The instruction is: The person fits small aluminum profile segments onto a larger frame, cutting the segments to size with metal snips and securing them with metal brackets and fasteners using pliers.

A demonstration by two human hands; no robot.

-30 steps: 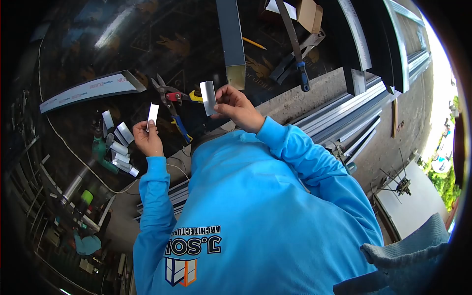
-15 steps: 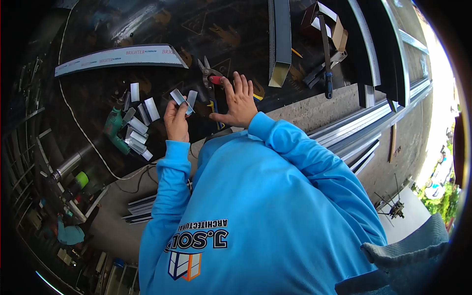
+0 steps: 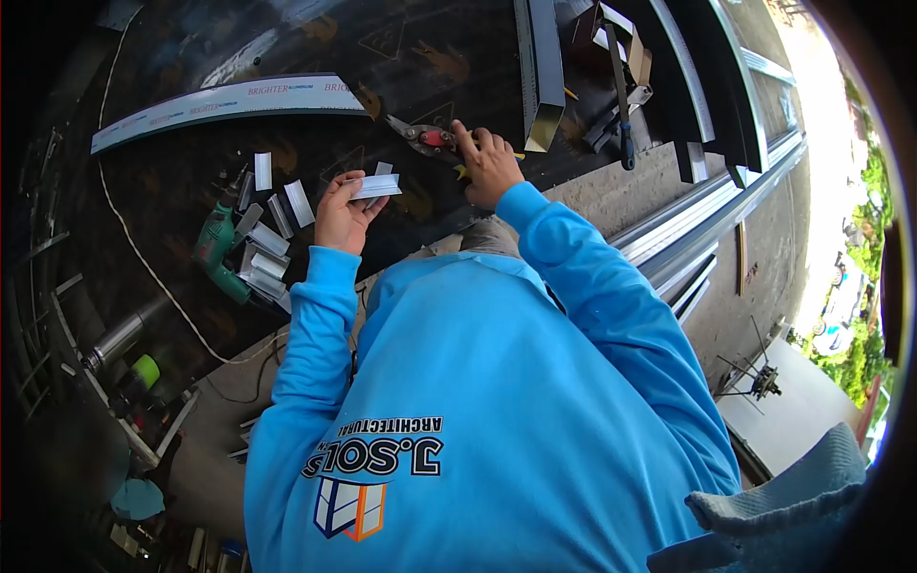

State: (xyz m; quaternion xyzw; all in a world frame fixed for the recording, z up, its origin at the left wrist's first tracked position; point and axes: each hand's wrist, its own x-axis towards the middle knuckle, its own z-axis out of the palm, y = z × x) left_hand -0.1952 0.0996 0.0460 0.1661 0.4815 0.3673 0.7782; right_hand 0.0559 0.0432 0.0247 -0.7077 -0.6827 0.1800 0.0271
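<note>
A short angled piece of aluminium (image 3: 373, 186) is pinched in my left hand (image 3: 342, 215), turned lengthwise across the fingertips. Another small metal piece (image 3: 383, 169) shows just behind it, partly covered. My right hand (image 3: 492, 167) lies over the handles of the tin snips (image 3: 435, 138), its fingers bent around them and the index finger stretched along the far side. The snips' blades point left, and yellow handle ends show beside the hand. Left of my left hand, several cut aluminium pieces (image 3: 298, 202) lie in a loose group on the dark tabletop (image 3: 315, 57).
A green power drill (image 3: 218, 250) lies beside the cut pieces. Beyond them stretches a long film-covered strip (image 3: 229, 103). To the right are a dark metal profile (image 3: 543, 86), an opened box (image 3: 611, 33) and a file (image 3: 623, 105). A pale cable (image 3: 143, 250) crosses the left side.
The tin snips have swung from pointing away to pointing left. My right hand has moved right and closed over their handles. The aluminium piece in my left hand has turned more level.
</note>
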